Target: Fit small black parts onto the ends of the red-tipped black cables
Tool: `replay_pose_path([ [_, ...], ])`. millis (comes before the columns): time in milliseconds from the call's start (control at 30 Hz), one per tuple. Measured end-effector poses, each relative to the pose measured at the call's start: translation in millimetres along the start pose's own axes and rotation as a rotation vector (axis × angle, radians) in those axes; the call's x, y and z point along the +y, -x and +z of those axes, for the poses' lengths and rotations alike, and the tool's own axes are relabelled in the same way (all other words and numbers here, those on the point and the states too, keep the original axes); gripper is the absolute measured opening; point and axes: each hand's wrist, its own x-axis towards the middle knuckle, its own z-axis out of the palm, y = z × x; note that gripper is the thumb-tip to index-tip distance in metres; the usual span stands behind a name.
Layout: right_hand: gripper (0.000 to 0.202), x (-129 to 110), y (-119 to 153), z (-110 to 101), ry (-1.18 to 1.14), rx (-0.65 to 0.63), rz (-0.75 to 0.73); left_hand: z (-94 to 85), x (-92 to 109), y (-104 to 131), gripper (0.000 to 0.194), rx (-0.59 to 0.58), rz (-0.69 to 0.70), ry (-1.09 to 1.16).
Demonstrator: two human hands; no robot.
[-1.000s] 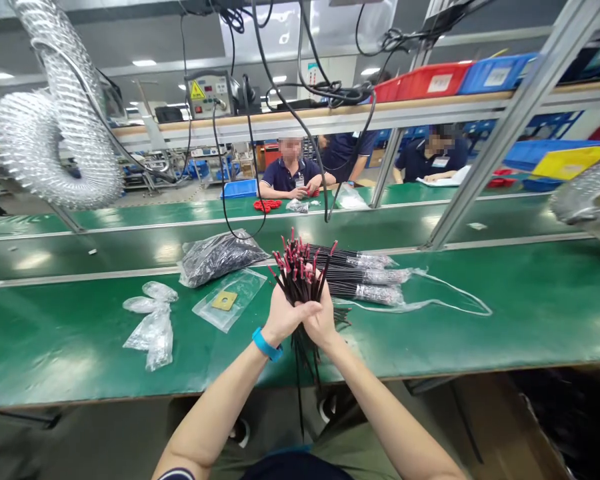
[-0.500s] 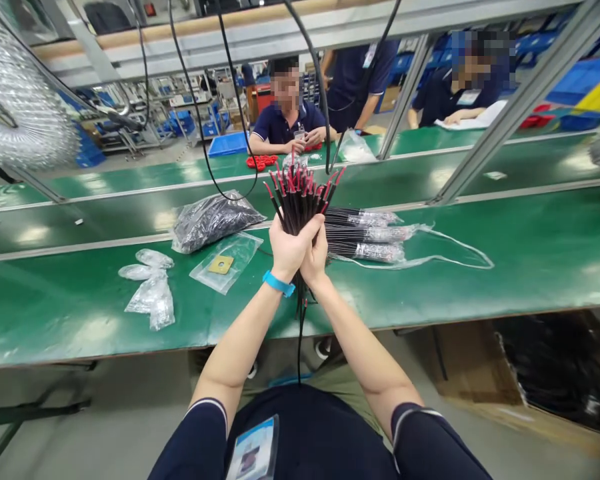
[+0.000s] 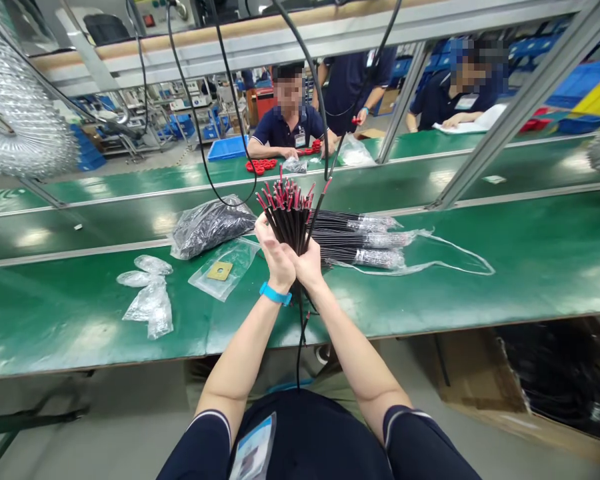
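Note:
A thick bunch of black cables (image 3: 291, 225) with red stripped ends stands upright between my hands, over the green bench. My left hand (image 3: 279, 260), a blue band at its wrist, is wrapped round the bunch from the left. From the right, my right hand (image 3: 309, 264) clasps it too, the two palms meeting below the red ends. One cable leans out to the right above the others, and a few hang down towards my lap. Just behind my right hand lie bundles of black cables (image 3: 343, 239), their ends wrapped in clear plastic.
Left of my hands are a bag of black parts (image 3: 210, 227), a clear bag with a yellow square piece (image 3: 220, 271) and crumpled plastic bags (image 3: 150, 300). Dark cables (image 3: 300, 20) dangle overhead. Across the bench, a co-worker (image 3: 290, 127) sits near red parts (image 3: 261, 166). An open carton (image 3: 485, 373) is below right.
Both hands and the cable bunch have shifted slightly left and down. My left hand's fingers have loosened and moved around the bunch. One cable now sticks out further to the right.

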Motion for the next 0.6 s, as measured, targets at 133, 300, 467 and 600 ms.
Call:
replay_pose_path([
  [133, 0.052, -2.5, -2.4, -2.7, -0.061, 0.075, 0.098, -0.5, -3.4, -4.2, 0.086, -0.071, 0.168, -0.207],
  [300, 0.046, -3.7, -5.0, -5.4, -0.102, 0.072, 0.121, -9.3, -5.9, 0.5, 0.076, -0.125, 0.080, -0.129],
  [467, 0.034, 3.3, -1.8, -7.0, -0.044, 0.032, 0.104, -54.0, -11.5, 81.5, 0.070, 0.101, 0.128, -0.163],
  [600, 0.035, 7.9, -0.7, -4.5, 0.004, 0.050, 0.084, -76.8, -25.2, 152.0, 0.043, -0.282, 0.164, -0.460],
])
